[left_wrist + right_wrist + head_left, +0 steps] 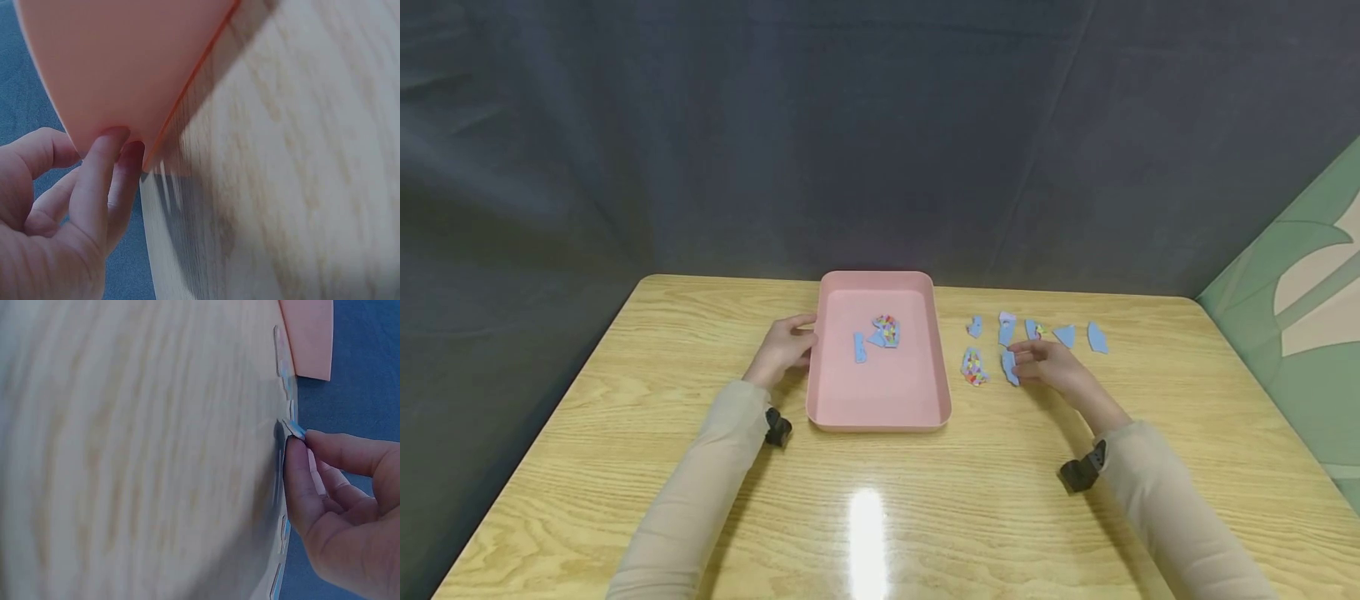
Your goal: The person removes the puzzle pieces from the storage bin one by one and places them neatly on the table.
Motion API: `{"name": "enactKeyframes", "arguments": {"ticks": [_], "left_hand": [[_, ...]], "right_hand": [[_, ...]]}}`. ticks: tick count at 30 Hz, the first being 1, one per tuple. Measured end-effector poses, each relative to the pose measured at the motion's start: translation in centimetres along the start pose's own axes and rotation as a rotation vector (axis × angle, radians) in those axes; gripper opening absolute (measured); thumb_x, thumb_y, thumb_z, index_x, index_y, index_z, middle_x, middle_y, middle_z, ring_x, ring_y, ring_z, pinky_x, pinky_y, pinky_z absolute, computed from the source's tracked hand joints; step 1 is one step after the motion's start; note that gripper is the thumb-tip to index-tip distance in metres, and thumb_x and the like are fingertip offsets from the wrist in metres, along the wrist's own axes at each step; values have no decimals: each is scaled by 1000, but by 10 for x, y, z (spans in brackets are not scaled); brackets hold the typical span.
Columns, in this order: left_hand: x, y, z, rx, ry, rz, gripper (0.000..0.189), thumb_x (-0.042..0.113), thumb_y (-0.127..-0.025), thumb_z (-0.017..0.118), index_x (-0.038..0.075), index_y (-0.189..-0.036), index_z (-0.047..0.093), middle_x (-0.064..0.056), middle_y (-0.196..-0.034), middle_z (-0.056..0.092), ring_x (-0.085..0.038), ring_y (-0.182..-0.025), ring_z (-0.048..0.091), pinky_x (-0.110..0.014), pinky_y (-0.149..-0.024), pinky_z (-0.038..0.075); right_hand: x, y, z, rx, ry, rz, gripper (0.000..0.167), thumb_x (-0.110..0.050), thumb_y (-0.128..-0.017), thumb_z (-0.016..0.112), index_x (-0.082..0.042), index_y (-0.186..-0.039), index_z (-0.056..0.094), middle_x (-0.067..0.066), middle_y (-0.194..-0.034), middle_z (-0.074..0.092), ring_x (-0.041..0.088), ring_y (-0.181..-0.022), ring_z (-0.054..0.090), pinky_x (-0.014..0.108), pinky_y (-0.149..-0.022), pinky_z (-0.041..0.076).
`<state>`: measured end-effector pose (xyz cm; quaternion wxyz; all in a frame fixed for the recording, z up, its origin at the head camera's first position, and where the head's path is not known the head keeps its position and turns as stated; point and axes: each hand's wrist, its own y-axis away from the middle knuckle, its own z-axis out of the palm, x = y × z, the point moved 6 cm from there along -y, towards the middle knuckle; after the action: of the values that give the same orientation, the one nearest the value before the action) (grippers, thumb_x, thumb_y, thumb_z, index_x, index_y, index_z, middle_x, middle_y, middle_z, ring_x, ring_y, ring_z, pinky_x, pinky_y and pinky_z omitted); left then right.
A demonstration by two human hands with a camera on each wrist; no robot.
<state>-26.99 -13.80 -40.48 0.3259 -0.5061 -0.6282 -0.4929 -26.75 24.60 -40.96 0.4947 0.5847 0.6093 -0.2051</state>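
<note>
My right hand (pixel 1051 367) pinches a flat blue puzzle piece (pixel 1009 367) between thumb and fingers, low over the table. In the right wrist view that puzzle piece (pixel 295 429) is tilted at the fingertips. At the pink tray (pixel 880 412), my left hand (pixel 781 346) touches the left outer wall with its fingers. The left wrist view has the fingers (pixel 100 169) against the tray's side near its rim. Inside the tray lie a narrow blue piece (pixel 860 347) and a cluster of joined-looking pieces (pixel 887 332), blue with multicolored patches.
Right of the tray, a multicolored piece (pixel 974 367) lies nearest my right hand. Behind it sit several blue pieces, among them a triangular one (pixel 1064 335) and a long one (pixel 1097 337). A dark cloth (pixel 880 142) hangs behind the wooden table (pixel 700 325).
</note>
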Motion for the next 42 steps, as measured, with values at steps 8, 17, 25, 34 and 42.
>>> {"name": "enactKeyframes", "arguments": {"ticks": [8, 17, 25, 34, 42], "left_hand": [[1, 0, 1, -1, -2, -2, 52, 6, -93, 44, 2, -145, 39, -27, -130, 55, -26, -100, 63, -34, -85, 57], [1, -1, 2, -4, -3, 0, 52, 6, -93, 44, 3, -145, 39, -27, -130, 55, -27, -103, 63, -36, -87, 56], [-1, -1, 2, -8, 1, -8, 52, 7, -93, 44, 4, -145, 39, -26, -131, 55, -33, -110, 61, -38, -90, 55], [-1, -2, 0, -4, 0, -6, 52, 7, -93, 44, 4, -145, 40, -26, -131, 55, -32, -110, 61, -37, -89, 55], [-2, -1, 0, -6, 10, -8, 52, 6, -92, 44, 4, -145, 40, -26, -131, 55, -33, -111, 61, -38, -90, 55]], "right_hand": [[5, -1, -5, 10, 42, -1, 50, -3, -92, 55, 15, -136, 38, 23, -120, 57, -7, -80, 56, 16, -78, 54], [3, -1, -6, 14, 99, -11, 49, -4, -92, 57, 17, -133, 41, 28, -119, 57, -6, -78, 57, 15, -75, 54], [-1, -1, -8, -2, 113, -12, 48, -5, -93, 57, 15, -133, 42, 18, -114, 59, -4, -82, 57, 16, -78, 54], [-37, -3, -7, -5, 163, -80, 49, -10, -95, 54, 12, -137, 40, 21, -119, 54, 11, -97, 62, 28, -89, 55], [-81, -20, 14, -23, 171, -100, 47, -7, -94, 53, 7, -138, 43, 18, -117, 54, 32, -109, 59, 41, -99, 51]]}}
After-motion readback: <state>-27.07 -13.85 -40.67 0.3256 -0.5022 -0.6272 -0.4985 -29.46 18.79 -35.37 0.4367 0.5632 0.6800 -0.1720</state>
